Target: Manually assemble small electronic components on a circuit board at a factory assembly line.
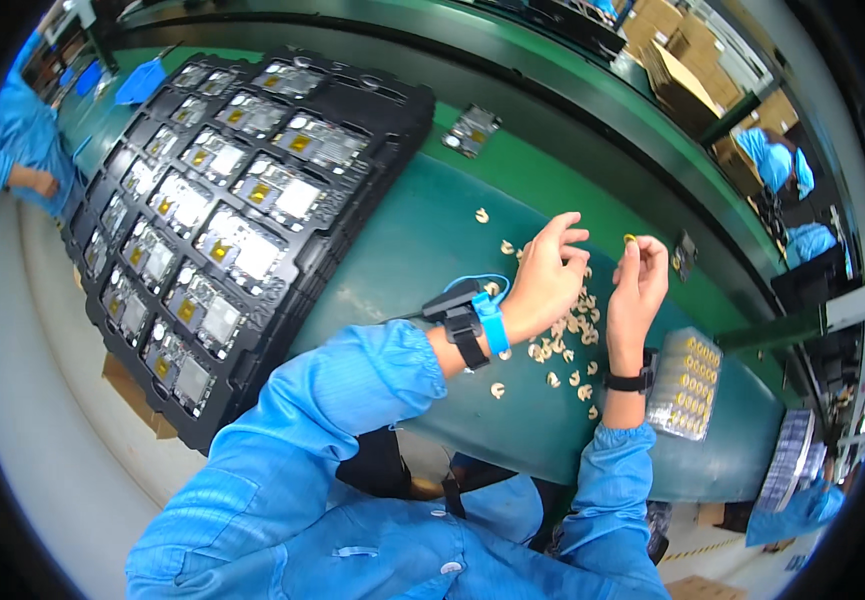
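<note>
My right hand [637, 292] is raised over the green work surface, with a small yellow ring-like piece [629, 239] pinched at its fingertips. Close by on the left, my left hand [546, 285] hovers above the surface, fingers stretched and apart, with nothing seen in it. Below and between the hands lie many loose cream C-shaped pieces [553, 379], partly hidden by the left hand. Beside my right wrist sits a clear plastic tray [662, 412] filled with rows of yellow ring-like pieces.
A large black tray [352, 235] of circuit boards covers the left side. A single board [471, 130] lies at the back, another [685, 255] beyond my right hand. A blue cord runs from my left wrist strap [493, 322]. Another person's sleeve [27, 140] shows far left.
</note>
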{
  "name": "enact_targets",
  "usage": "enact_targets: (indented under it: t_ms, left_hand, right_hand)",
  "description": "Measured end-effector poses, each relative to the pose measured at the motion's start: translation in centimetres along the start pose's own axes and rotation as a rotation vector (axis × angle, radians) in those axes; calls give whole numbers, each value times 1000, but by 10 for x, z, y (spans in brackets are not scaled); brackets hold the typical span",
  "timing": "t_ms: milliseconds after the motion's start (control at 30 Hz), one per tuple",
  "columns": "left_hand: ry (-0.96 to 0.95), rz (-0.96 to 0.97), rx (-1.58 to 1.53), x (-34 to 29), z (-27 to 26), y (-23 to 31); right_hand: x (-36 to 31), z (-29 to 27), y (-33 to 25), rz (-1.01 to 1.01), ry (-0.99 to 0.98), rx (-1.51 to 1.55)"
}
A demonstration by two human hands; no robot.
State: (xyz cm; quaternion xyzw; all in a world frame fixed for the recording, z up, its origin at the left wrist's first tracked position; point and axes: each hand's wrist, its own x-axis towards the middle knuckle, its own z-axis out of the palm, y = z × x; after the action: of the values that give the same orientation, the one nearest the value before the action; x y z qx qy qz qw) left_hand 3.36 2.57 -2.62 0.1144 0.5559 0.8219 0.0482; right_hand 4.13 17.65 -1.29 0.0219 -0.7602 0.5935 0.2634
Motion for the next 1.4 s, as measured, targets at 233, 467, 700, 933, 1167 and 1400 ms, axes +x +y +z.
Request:
enact_targets:
  t_ms: [233,467,700,933,1167,1400]
  left_hand:
    - [425,403,57,9,-19,32]
    - [558,395,48,21,-26,37]
    - [533,380,77,14,-24,35]
    - [559,266,210,22,-30,10]
    - [-78,58,-191,8,-14,12]
    - [-183,-36,-137,0,-6,15]
  right_hand:
    - [96,149,31,-176,-305,-360]
    - [153,214,73,-138,-453,-602]
    - [149,199,60,-96,-340,-427]
    - [121,88,-23,-140,5,178]
    - [57,-12,-42,57,10,342]
    - [31,-28,-27,-134,129,16]
